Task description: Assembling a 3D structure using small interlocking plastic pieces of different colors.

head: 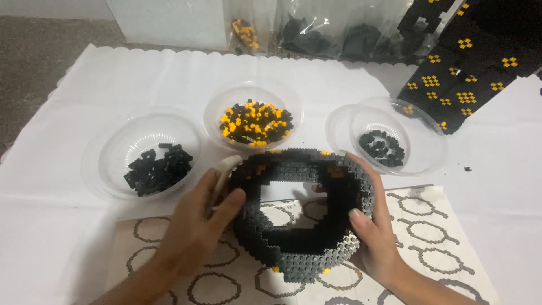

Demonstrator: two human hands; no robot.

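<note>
Brick ring [305, 248] between both hands' grip

Brick ring [305, 248] on patterned sheet [429, 237], 3 bowls [101, 152] behind it.

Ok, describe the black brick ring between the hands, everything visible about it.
The hollow ring of small black and grey plastic bricks is a rounded, many-layered wall with an open middle, studs showing along its rim, and a few yellow-orange bricks dotted in. It rests tilted on a printed sheet of ring diagrams laid over the white cloth. The left hand presses its outer left wall, thumb on the rim, a white tool tucked under the fingers; the right hand cups its right side, thumb on the inner edge.
</note>
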